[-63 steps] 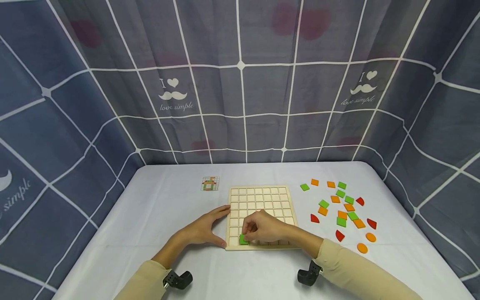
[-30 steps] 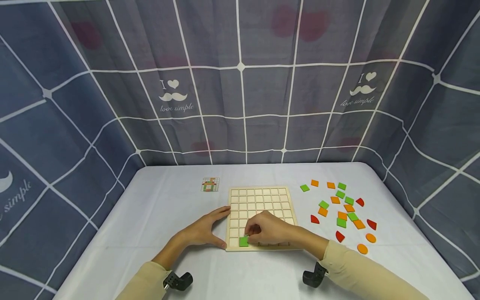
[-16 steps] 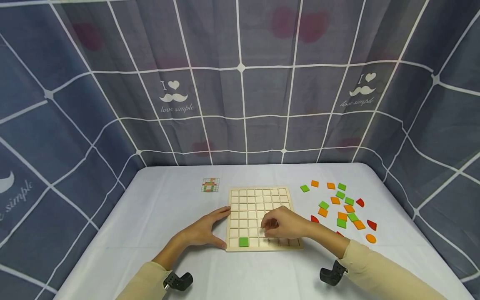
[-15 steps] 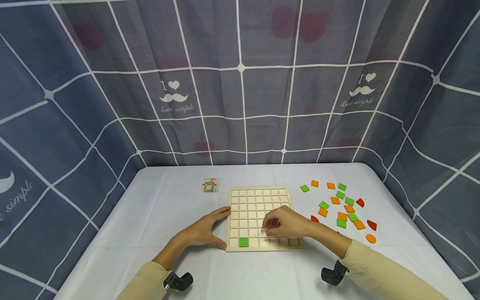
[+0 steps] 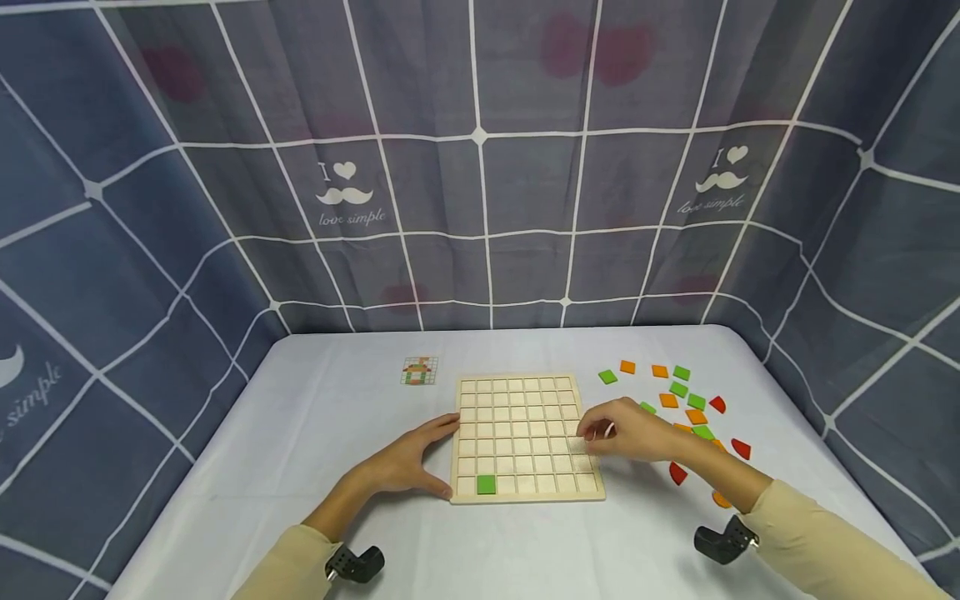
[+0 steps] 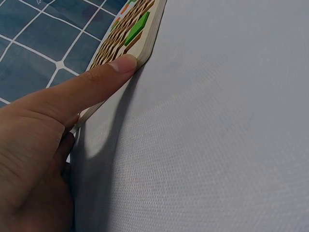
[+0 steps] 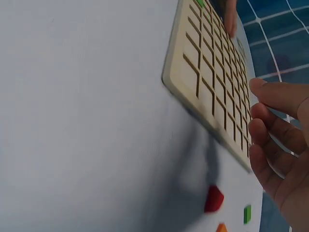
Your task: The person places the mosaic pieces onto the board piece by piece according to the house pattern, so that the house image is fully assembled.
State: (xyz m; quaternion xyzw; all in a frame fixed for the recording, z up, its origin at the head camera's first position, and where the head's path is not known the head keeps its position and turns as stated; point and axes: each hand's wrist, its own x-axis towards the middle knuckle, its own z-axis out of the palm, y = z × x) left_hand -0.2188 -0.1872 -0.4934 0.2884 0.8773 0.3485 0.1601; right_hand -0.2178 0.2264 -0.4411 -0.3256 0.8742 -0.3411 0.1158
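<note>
A square wooden grid board (image 5: pixel 517 437) lies on the white table, with one green square tile (image 5: pixel 486 484) in its bottom row, second cell from the left. My left hand (image 5: pixel 411 452) steadies the board's left side, thumb at the near corner and forefinger farther up. In the left wrist view the left thumb (image 6: pixel 96 84) rests straight against the board's rim. My right hand (image 5: pixel 633 429) hovers over the board's right edge with loosely bent fingers and nothing between them. In the right wrist view the right fingertips (image 7: pixel 258 113) are apart from the board.
Loose tiles lie right of the board: green squares (image 5: pixel 682 372), orange pieces (image 5: pixel 668 401), red quarter-round pieces (image 5: pixel 741 448) and an orange round one (image 5: pixel 721 499), some hidden behind my right arm. A small pattern card (image 5: pixel 418 371) lies behind the board's left side. Curtains (image 5: pixel 480 208) enclose the table.
My right hand let go of the green tile, which now lies flat in its cell. It then moved right across the board to its right edge. My left hand stayed in place.
</note>
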